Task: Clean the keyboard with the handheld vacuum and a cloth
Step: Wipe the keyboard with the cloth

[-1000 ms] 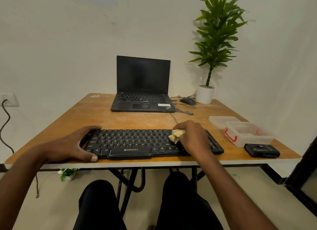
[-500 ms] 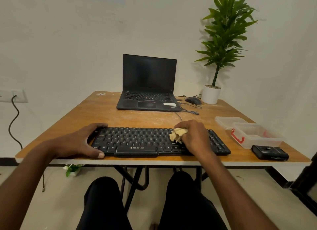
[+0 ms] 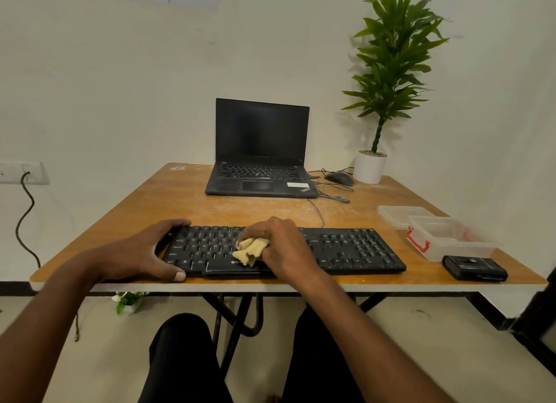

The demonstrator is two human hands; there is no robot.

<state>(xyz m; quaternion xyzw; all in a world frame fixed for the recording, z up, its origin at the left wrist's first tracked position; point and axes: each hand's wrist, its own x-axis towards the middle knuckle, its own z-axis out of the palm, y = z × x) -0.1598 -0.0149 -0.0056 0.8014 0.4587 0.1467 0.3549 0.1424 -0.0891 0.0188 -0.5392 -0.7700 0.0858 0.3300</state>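
Head view: right hand [image 3: 284, 246], knuckles up, fingers curled round crumpled cloth [image 3: 251, 249], pressing it onto mid keyboard [image 3: 355, 249]. Left hand [image 3: 147, 252], fingers and thumb wrapped round keyboard's left end, bracing it.

The keyboard [image 3: 282, 250] lies along the surface [image 3: 180, 204] front edge. Right fingers [image 3: 255, 231] press the cloth [image 3: 251, 250] onto it; behind them stands the laptop [image 3: 261, 152], rightward a container [image 3: 442, 237], seemingly open.
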